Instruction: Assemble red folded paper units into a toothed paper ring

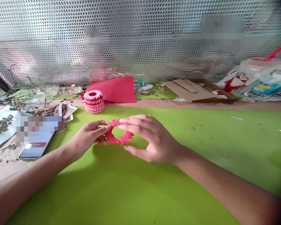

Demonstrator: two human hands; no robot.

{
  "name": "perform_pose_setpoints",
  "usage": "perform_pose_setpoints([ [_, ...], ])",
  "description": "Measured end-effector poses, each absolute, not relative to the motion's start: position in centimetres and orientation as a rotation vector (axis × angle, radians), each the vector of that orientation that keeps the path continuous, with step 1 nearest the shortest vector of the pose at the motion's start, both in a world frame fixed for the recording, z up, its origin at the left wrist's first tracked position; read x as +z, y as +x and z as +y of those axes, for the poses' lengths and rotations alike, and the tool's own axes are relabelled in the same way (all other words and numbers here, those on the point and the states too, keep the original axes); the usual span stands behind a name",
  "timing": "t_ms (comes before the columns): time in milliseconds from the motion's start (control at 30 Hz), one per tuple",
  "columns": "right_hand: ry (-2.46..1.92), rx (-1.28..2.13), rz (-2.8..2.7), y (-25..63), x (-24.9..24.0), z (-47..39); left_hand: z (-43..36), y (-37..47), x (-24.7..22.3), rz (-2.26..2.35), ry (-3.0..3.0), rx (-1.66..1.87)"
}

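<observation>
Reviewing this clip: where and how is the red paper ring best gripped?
The red paper ring is probably best pinched between thumb and fingertips, coming from the left: its lower-left band looks broad and smooth-edged, while the right side ends in jagged points. The left hand already pinches the upper left. A light pinch seems wise, as the paper looks thin.

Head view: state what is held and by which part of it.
The red paper ring: the left hand pinches it by its left side. The right hand reaches over its upper right; whether it grips there cannot be told.
</observation>
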State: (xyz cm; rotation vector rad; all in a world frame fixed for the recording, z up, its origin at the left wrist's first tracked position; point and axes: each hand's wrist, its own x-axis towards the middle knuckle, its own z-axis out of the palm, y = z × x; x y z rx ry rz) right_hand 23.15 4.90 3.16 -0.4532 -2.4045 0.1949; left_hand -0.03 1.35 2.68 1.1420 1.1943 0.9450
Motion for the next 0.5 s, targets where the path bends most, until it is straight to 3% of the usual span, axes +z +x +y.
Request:
perform_pose_setpoints([
  [100, -0.349, 0.000, -2.392, 22.9, 3.0, 5.1, 1.3, -0.1, 2.8, 1.183, 1.063, 0.944],
  [200, -0.371, 0.060, -2.234, 22.4, 2.5, 4.9, 1.1, -0.4, 3.0, 1.253, 1.222, 0.990],
  [500, -0.343, 0.373, -2.149, 22.2, 2.1, 4.2, -0.3, -0.7, 3.0, 1.038, 2.617, 1.386],
])
